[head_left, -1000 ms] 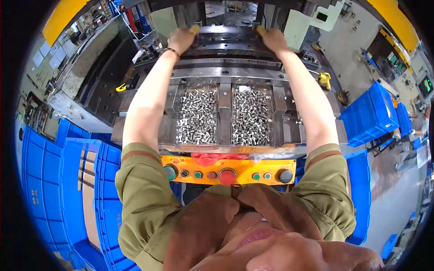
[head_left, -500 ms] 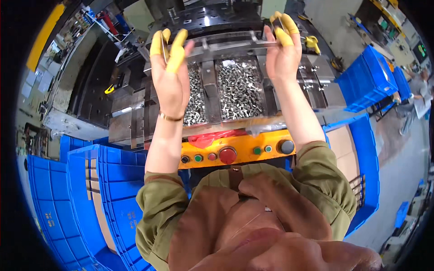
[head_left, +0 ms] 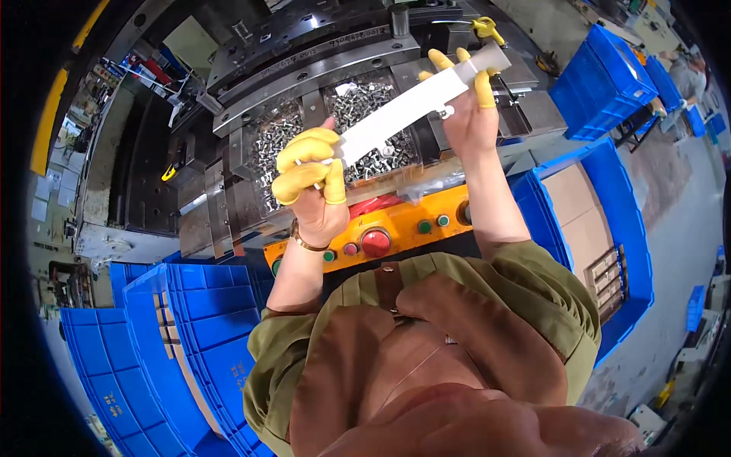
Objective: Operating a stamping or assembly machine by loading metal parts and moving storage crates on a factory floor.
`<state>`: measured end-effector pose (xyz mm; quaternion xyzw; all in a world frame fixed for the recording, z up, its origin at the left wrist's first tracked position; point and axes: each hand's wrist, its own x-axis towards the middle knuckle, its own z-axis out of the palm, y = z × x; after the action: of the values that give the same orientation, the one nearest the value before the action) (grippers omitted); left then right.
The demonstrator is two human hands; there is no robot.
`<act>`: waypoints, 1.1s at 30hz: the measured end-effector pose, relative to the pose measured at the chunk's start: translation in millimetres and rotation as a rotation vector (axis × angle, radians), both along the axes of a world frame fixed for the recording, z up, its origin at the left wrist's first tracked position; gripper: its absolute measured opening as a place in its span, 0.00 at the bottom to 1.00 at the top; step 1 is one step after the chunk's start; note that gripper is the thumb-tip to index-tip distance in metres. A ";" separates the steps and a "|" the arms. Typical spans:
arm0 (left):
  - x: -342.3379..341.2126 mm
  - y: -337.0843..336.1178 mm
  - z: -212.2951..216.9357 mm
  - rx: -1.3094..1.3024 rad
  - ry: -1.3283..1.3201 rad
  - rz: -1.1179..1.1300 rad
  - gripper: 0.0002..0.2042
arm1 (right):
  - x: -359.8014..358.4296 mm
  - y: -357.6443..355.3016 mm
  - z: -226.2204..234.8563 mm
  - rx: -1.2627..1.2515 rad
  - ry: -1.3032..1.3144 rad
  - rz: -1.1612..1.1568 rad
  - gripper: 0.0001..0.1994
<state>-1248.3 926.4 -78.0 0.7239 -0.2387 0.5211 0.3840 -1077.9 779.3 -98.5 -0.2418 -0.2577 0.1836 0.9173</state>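
A long flat metal strip (head_left: 407, 114), bright with reflected light, slants up to the right between my two hands. Small studs stick out along its lower edge. Yellow finger covers wrap several fingers on both hands. My left hand (head_left: 314, 183) is closed round the strip's lower left end, and my right hand (head_left: 474, 110) grips its upper right end. Below the strip, small metal studs or bolts (head_left: 365, 167) fill a divided tray, with another heap of them (head_left: 278, 148) in its left part. The strip hides some of the tray.
Behind the tray is a press's steel die block (head_left: 312, 72). An orange control panel (head_left: 403, 228) with a big red button (head_left: 375, 243) lies nearer me. Blue crates (head_left: 221, 320) stand at left; a blue crate (head_left: 636, 251) holding cardboard and metal parts is at right.
The strip has come nearer me and tilted, its left end now lower. My left hand has moved down and right; my right hand has moved slightly down. My view has turned somewhat.
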 end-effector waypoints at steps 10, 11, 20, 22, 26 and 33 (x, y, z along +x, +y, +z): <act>7.1 -6.9 -15.6 -0.030 -0.106 0.116 0.16 | -40.8 -18.1 -31.8 -0.307 -0.244 -0.030 0.34; 8.7 -8.4 -17.2 -0.057 -0.103 0.131 0.16 | -43.1 -20.7 -33.6 -0.301 -0.222 -0.038 0.34; 25.0 -26.0 -30.0 -0.296 -0.033 0.109 0.15 | -46.7 -24.9 -52.8 -0.238 -0.197 -0.051 0.32; 27.2 -34.5 -32.8 -0.359 0.018 0.019 0.16 | -42.1 -23.7 -49.8 -0.168 -0.090 -0.081 0.29; 31.7 -56.1 -35.7 -0.326 0.120 -0.029 0.19 | -37.5 -34.6 -33.5 -0.300 -0.155 -0.293 0.22; 23.0 -46.9 -29.3 0.218 0.530 0.192 0.29 | 39.6 -123.7 11.8 -0.910 -0.429 -0.729 0.15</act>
<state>-1225.3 879.5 -107.3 0.8909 -0.1153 0.3193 0.3018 -1038.4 655.6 -86.7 -0.7124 -0.2329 -0.1028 0.6540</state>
